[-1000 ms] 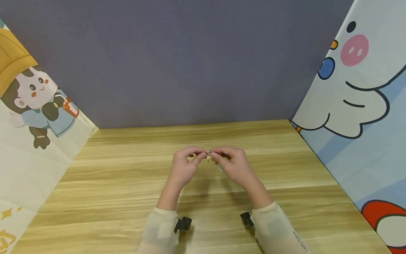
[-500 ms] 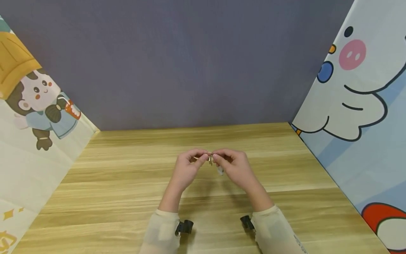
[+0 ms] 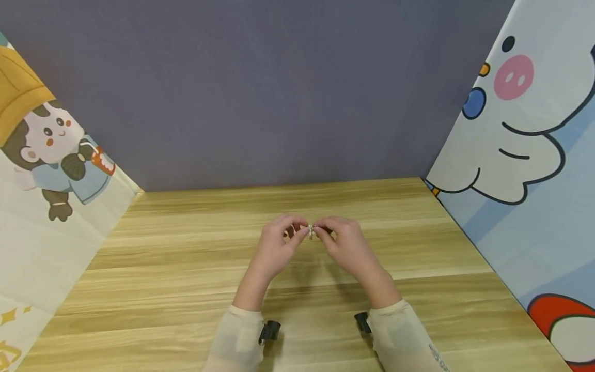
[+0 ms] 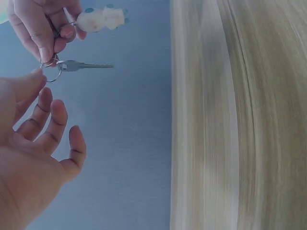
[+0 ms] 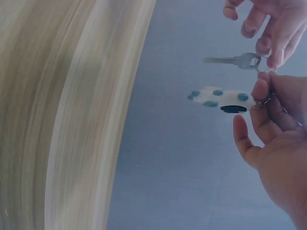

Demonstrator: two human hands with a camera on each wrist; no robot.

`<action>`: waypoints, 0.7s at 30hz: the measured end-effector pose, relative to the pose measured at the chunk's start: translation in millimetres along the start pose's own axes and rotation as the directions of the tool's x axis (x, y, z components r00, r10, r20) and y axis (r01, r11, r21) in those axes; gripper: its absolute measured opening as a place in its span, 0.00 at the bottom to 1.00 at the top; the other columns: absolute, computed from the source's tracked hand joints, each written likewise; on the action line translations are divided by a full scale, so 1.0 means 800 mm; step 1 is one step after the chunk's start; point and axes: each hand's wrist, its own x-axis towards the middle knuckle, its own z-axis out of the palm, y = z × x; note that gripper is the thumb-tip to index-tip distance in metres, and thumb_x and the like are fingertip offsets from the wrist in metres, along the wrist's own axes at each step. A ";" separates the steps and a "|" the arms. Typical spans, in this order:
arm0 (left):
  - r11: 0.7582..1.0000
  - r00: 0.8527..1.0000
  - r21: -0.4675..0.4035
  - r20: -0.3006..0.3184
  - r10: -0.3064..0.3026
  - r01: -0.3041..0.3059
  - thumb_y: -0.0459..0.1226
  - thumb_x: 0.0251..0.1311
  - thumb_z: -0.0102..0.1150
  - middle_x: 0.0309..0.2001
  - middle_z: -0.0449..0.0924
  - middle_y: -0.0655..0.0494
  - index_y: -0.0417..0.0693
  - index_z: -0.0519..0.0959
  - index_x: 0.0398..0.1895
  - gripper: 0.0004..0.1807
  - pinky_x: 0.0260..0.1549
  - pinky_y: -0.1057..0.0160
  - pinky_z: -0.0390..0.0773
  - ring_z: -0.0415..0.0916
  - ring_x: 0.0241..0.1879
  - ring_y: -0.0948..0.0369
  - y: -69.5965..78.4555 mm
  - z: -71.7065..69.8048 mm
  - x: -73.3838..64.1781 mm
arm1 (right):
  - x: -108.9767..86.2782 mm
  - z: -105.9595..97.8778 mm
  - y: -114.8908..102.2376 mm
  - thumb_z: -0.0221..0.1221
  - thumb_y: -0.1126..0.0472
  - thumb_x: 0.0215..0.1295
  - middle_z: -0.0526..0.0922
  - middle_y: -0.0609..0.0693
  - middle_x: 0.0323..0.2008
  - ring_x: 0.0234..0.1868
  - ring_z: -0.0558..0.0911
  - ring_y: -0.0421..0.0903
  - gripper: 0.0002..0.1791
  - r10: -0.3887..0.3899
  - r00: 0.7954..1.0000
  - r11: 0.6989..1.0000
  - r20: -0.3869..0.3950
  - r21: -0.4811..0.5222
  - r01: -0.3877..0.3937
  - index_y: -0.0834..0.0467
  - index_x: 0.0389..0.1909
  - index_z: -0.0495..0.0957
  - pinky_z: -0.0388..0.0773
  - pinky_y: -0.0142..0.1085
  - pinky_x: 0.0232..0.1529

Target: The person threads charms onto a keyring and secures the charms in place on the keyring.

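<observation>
Both hands meet in the air over the table, fingertip to fingertip, at a metal key ring (image 4: 59, 75). My left hand (image 3: 275, 245) pinches one side of the ring between thumb and index finger, its other fingers loosely spread. On the opposite side, the thumb and index finger of my right hand (image 3: 346, 243) pinch the ring too. A single silver key (image 5: 245, 61) hangs from it between the hands. Below the right fingers dangles a white charm (image 5: 223, 98) with blue-green spots, on a short dark chain (image 5: 265, 100). The head view hides the charm behind the right hand.
A wood-grain table (image 3: 186, 289) lies under the hands. A grey-blue panel (image 3: 279, 93) stands at its back, with cartoon-printed panels at the left (image 3: 69, 248) and right (image 3: 520, 227). Each sleeve carries a small black camera, one on the left wrist (image 3: 269, 331).
Both hands stay at the ring; the left has shifted slightly right and its lower fingers show more spread. The white charm, visible below the right hand earlier, is now out of sight in the head view.
</observation>
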 end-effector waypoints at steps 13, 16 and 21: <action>0.995 0.999 0.099 0.042 0.004 -0.008 0.37 0.75 0.63 0.36 0.84 0.57 0.49 0.86 0.41 0.04 0.33 0.66 0.77 0.75 0.34 0.64 -0.003 0.006 0.000 | -0.006 0.004 0.003 0.65 0.67 0.73 0.92 0.55 0.41 0.39 0.91 0.48 0.06 0.018 0.998 1.000 0.059 -0.010 -0.017 0.63 0.44 0.89 0.89 0.40 0.41; 0.998 0.999 0.060 0.025 -0.023 0.022 0.36 0.74 0.64 0.36 0.85 0.56 0.50 0.86 0.40 0.03 0.36 0.65 0.78 0.76 0.35 0.63 -0.002 0.006 -0.001 | -0.008 0.005 0.004 0.65 0.66 0.74 0.92 0.54 0.42 0.39 0.91 0.47 0.07 0.027 0.998 1.000 0.055 0.011 -0.028 0.62 0.46 0.89 0.89 0.41 0.42; 0.998 0.998 -0.001 0.002 -0.060 0.060 0.35 0.73 0.65 0.37 0.88 0.53 0.47 0.87 0.41 0.03 0.41 0.62 0.79 0.79 0.37 0.61 0.001 0.005 -0.001 | -0.009 0.005 0.003 0.65 0.64 0.74 0.93 0.53 0.42 0.38 0.90 0.44 0.07 0.036 0.998 0.999 0.045 0.037 -0.038 0.61 0.47 0.89 0.89 0.39 0.42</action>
